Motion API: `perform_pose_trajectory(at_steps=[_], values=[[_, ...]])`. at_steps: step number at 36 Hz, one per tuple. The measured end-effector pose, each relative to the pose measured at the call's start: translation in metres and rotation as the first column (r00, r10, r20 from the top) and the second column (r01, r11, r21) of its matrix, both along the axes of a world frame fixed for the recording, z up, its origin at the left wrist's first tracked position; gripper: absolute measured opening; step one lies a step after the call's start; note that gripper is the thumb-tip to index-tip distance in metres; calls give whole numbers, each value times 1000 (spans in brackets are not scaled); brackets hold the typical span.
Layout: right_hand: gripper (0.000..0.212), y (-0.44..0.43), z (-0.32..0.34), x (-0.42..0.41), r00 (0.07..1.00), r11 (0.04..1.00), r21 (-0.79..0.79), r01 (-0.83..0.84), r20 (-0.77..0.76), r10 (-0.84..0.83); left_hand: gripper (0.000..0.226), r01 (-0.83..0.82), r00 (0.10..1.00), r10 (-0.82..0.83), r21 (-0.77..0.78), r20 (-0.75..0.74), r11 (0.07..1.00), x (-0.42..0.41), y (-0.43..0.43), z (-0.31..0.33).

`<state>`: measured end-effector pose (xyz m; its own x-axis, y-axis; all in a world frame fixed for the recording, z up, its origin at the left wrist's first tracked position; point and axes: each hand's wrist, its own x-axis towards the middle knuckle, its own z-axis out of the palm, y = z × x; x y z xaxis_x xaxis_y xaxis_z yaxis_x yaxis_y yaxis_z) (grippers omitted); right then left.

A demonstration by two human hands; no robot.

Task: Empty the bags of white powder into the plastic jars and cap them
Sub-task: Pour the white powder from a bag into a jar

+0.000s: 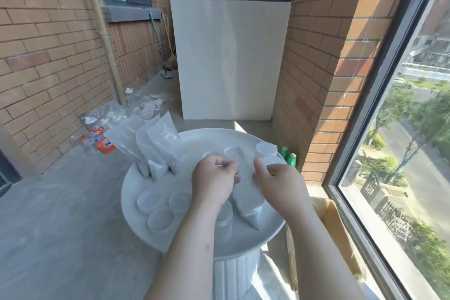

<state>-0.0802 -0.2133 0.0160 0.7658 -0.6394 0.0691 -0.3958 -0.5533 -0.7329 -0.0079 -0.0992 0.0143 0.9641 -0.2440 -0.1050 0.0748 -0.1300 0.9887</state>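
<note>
Both hands hold one clear bag of white powder (246,198) upright over the round white table (267,234). My left hand (213,179) pinches the bag's top edge on the left and my right hand (275,181) pinches it on the right. Three more powder bags (155,146) lean together at the table's far left. Three open clear plastic jars (160,219) stand at the near left. Another jar (225,223) sits under my left wrist, partly hidden. White lids and capped jars (265,150) rest at the far right.
A cardboard box (333,231) stands on the floor right of the table, below the window. Green bottles (289,157) stand behind the table by the brick wall. Plastic litter and an orange packet (104,145) lie on the floor at left. A white panel (229,61) blocks the far end.
</note>
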Motion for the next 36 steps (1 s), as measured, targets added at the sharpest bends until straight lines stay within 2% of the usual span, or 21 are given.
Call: perform_pose_trajectory(at_steps=[3,9,12,15,23,30,36], values=[[59,-2,7,4,997,987,158,-3,80,-10,14,-31,999,31,-31,16,999,1,-4,-1],[27,-5,11,8,980,888,447,-102,197,13,18,-49,999,49,-27,10,998,1,-8,-3],[16,-6,9,6,977,832,526,-176,197,83,20,-56,998,56,-33,0,998,0,-9,-4],[7,-7,8,5,977,825,530,-197,174,121,18,-68,998,68,-46,-9,997,0,-10,-5],[8,-9,6,4,976,846,488,-216,128,176,16,-92,995,87,-90,-52,992,2,-9,-8],[23,-8,5,3,976,856,471,-215,128,175,8,-84,992,73,-107,-103,991,4,-12,-9],[24,-9,2,5,967,863,437,-253,118,225,19,-75,989,60,-111,-133,991,2,-10,-6]])
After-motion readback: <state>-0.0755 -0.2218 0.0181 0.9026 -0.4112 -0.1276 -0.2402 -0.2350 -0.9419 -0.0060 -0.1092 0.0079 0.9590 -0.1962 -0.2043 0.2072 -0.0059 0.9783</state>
